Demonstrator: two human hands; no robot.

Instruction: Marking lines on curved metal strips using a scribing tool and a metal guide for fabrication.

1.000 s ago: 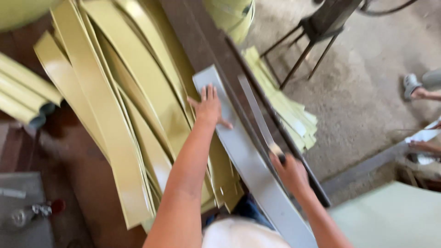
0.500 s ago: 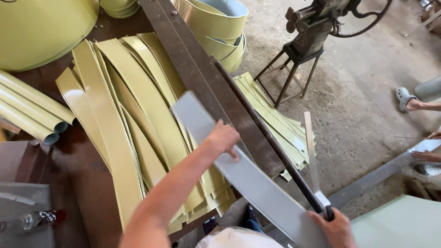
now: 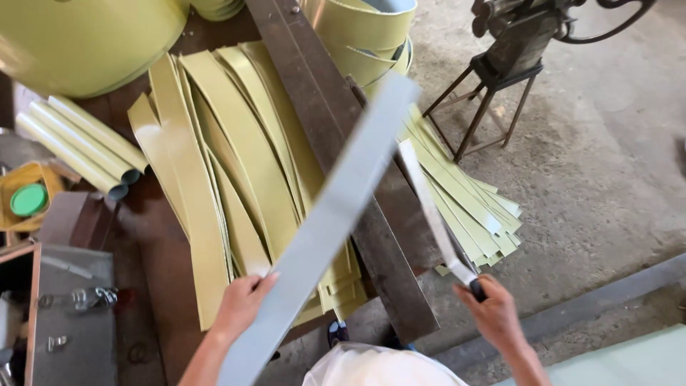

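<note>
The left hand (image 3: pixel 239 304) has a closed grip on a long grey metal strip (image 3: pixel 325 221), raised above the bench (image 3: pixel 153 243) over the yellow strips (image 3: pixel 236 157); the right hand (image 3: pixel 493 314) clasps the shear handle (image 3: pixel 436 214), lifted so the blade is open.

bare forearms, no sleeves, white headwear (image 3: pixel 379 366)

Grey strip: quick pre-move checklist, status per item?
1. Left hand grips the grey strip: ok.
2. Strip steady: not ok, blurred and lifted off the table.
3. Right hand on the dark handle of the long blade: ok.
4. Blade raised above the steel bar: ok.
5. Strip seated against the bar: cannot tell.
6. Fingers away from the blade edge: ok.
</note>
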